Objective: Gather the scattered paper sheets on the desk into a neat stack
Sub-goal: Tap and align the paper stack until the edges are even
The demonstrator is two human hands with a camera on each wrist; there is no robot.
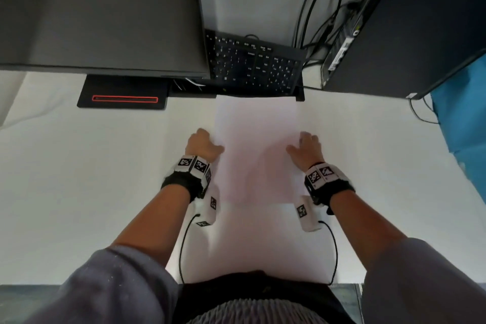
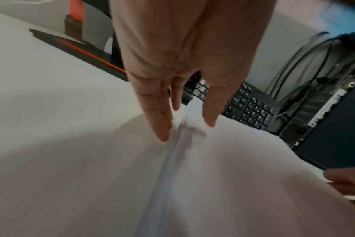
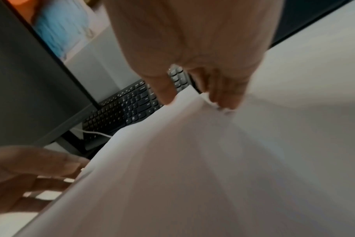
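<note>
A stack of white paper sheets (image 1: pixel 256 144) lies lengthwise in the middle of the white desk (image 1: pixel 79 179), its far edge at the keyboard. My left hand (image 1: pixel 203 146) holds the stack's left edge, thumb on top and fingers along and under the edge. The left wrist view shows that left hand (image 2: pixel 186 128) on the layered side of the paper stack (image 2: pixel 233 176). My right hand (image 1: pixel 305 147) holds the right edge the same way. In the right wrist view, this right hand (image 3: pixel 195 102) pinches the paper stack (image 3: pixel 172 160), which looks slightly raised and blurred.
A black keyboard (image 1: pixel 252 63) sits just beyond the paper. A dark monitor (image 1: pixel 100 13) with its base (image 1: pixel 123 92) stands at the back left. A computer tower (image 1: pixel 410 23) with cables (image 1: pixel 320 8) is at the back right, beside a blue object (image 1: pixel 462 123).
</note>
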